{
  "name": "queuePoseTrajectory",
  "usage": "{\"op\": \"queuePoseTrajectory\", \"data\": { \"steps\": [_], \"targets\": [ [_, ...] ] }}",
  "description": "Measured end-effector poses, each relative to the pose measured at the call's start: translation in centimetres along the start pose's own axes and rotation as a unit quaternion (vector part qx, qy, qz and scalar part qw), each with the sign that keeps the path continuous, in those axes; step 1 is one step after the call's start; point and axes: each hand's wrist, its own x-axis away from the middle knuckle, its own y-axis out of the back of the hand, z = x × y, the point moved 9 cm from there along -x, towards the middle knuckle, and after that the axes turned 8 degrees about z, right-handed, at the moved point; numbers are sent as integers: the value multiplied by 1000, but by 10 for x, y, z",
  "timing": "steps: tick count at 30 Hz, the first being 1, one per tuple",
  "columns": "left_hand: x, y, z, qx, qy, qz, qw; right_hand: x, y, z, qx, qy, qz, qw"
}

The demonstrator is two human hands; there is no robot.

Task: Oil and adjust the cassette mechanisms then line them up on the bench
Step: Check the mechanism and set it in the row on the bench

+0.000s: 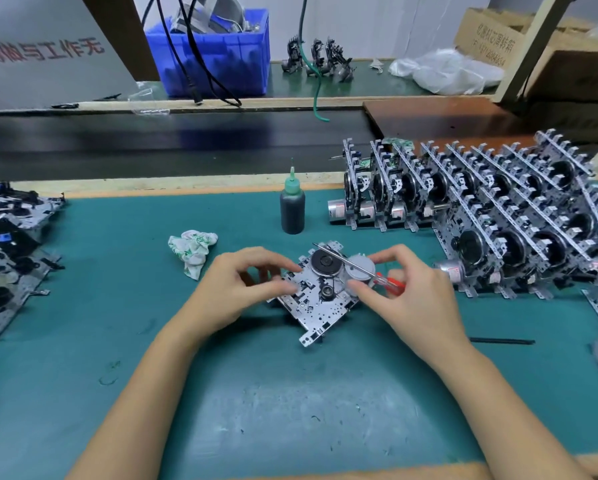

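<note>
Head view, both hands meeting over one cassette mechanism lying flat on the green surface. Left hand: fingers curled, pinching the mechanism's left edge. Right hand: fingers curled around a red-handled screwdriver, its thumb and forefinger also touching the grey round parts at the mechanism's right side; the metal shaft runs up and to the left across the dark flywheel. Just beyond the hands stands a dark oil bottle with a green nozzle, upright. Beyond and to the left of the left hand lies a crumpled white-and-green cloth. To the right of the right hand, finished mechanisms stand on edge in close rows, leaning against one another. Far left of the left hand, a loose pile of mechanisms lies flat. Near the right forearm rests a thin black rod. On the far side of a dark belt, a blue bin holds cables.
</note>
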Motion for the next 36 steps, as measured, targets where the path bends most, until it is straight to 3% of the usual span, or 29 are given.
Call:
{"op": "queuePoseTrajectory", "data": {
  "steps": [2, 6, 20, 25, 36],
  "targets": [
    [0, -4, 1, 5, -4, 38, 999, 2, -1, 4, -20, 17, 16, 1000],
    [-1, 0, 2, 17, -1, 24, 1000, -2, -7, 6, -41, 31, 61, 997],
    [0, 3, 4, 25, 18, 7, 999, -2, -8, 4, -59, 27, 64, 996],
    [0, 3, 1, 12, 9, -31, 999, -2, -8, 4, -63, 28, 66, 995],
    [0, 2, 3, 31, 18, -18, 999, -1, -8, 4, -69, 21, 71, 995]
  ]
}}
